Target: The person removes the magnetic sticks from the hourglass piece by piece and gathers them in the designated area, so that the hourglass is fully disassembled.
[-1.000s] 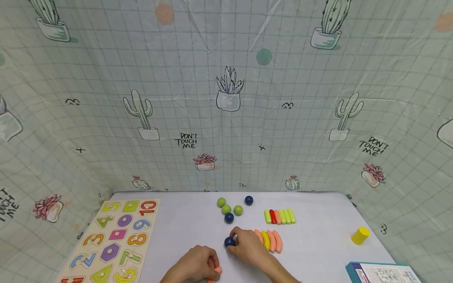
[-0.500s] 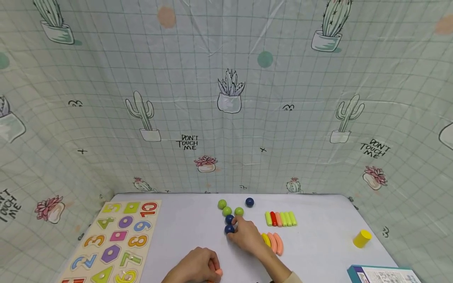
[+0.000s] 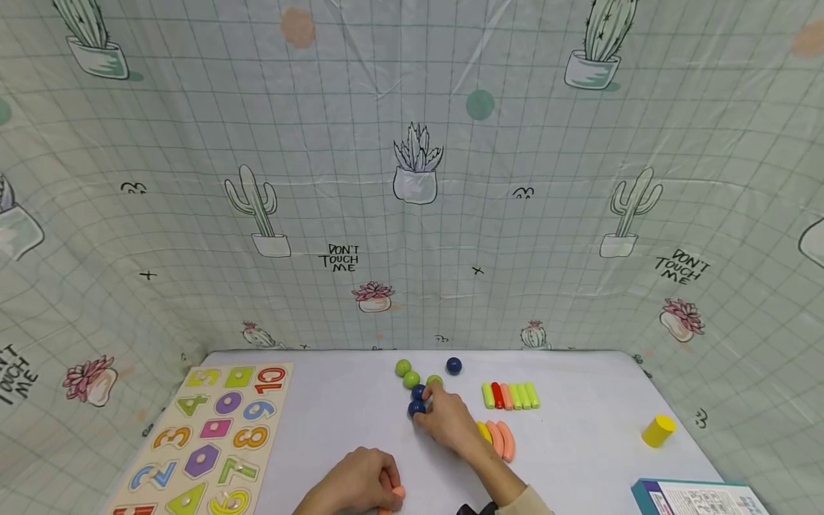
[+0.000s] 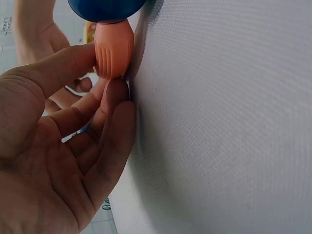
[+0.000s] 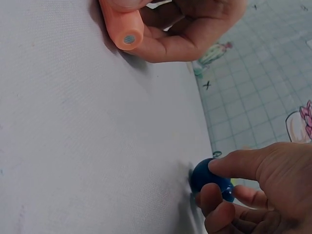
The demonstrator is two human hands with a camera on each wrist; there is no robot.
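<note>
The left hand [image 3: 360, 481] pinches a short orange magnetic rod [image 4: 114, 51] low over the table. One rod end, with a grey metal disc, shows in the right wrist view; the other end meets a dark blue ball [image 4: 105, 9], partly cut off in the left wrist view. Farther forward, the right hand [image 3: 448, 422] pinches another dark blue ball [image 3: 416, 410] on the table between thumb and fingers. Just beyond that lies a further blue ball [image 3: 418, 392], close to or touching it. Green balls [image 3: 411, 380] lie near the right fingertips, one partly hidden behind them.
A lone blue ball [image 3: 453, 366] is at the back. Short straight rods [image 3: 498, 395] and curved rods [image 3: 496, 438] lie in rows right of the right hand. The number puzzle board [image 3: 212, 429] fills the left side; a yellow cylinder [image 3: 658, 431] and a box [image 3: 702, 498] are at right.
The right hand has moved away from the body, bringing its blue ball from beside the curved rods up to the other blue ball. The left hand stays nearly still with its rod.
</note>
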